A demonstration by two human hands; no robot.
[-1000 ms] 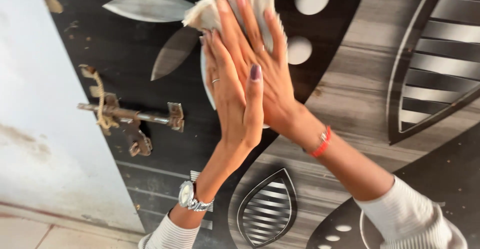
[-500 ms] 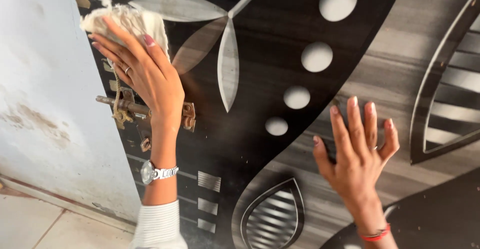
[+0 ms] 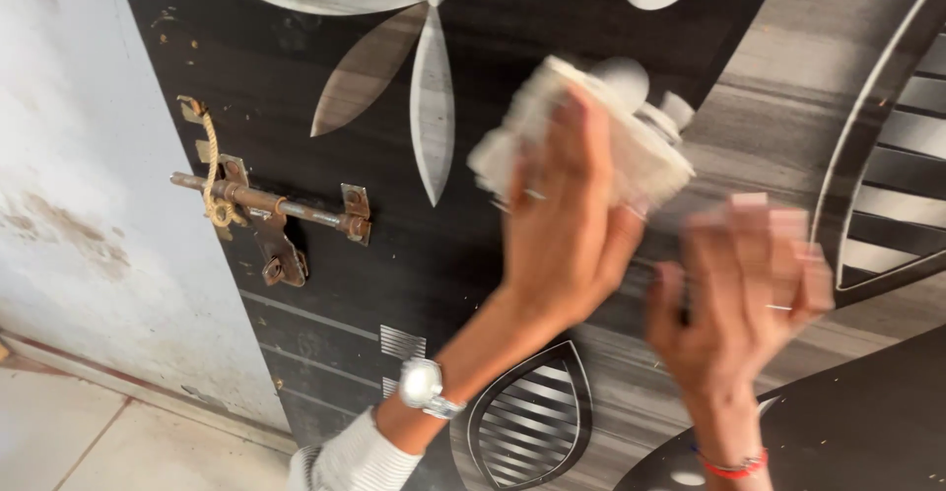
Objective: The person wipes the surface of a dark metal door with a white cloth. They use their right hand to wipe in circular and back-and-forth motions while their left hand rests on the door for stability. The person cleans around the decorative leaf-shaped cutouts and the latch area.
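My left hand (image 3: 567,225) presses a pale folded cloth (image 3: 581,146) flat against the dark patterned door (image 3: 325,284) at centre frame; my right hand (image 3: 739,274), open and empty, hovers just lower right; rusty bolt (image 3: 271,205) far left.

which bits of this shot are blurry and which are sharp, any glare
Head view: both hands smear with motion blur, the right hand worst, its fingertips ghosted; the left hand and the pale cloth it presses to the door are soft too. The rusty latch, its rope loop and the wristwatch stay fairly crisp. Light is soft and even, with no hard glare.
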